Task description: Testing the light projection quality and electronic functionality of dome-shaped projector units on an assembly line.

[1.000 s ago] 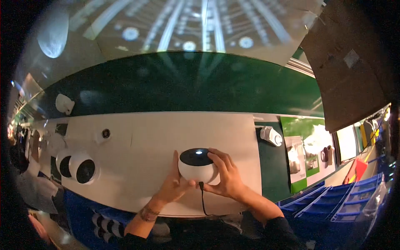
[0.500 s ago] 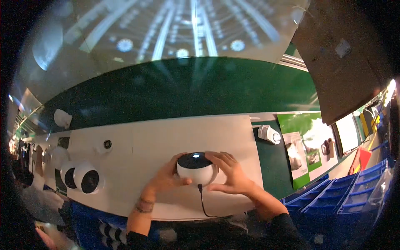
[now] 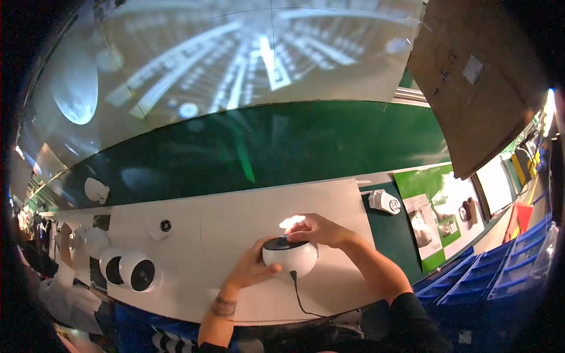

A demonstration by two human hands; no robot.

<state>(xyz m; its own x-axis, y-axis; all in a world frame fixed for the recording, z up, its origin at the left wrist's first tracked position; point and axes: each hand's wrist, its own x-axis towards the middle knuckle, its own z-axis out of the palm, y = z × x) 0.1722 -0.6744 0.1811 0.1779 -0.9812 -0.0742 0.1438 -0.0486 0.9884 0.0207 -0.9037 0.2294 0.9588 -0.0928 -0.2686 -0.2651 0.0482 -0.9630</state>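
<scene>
My right hand (image 3: 321,230) has climbed onto the white camera's (image 3: 289,256) dark top; my left hand (image 3: 250,269) cups its side. Two more cameras (image 3: 130,272) sit at nine o'clock.

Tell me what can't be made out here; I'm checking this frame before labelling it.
Head view:
- Black top of the round white camera: partly hidden by the right hand.
- Its near left side: covered by the left hand.
- Black cable: far end lost below the white table edge.
- Cameras at left: detail too small.
</scene>
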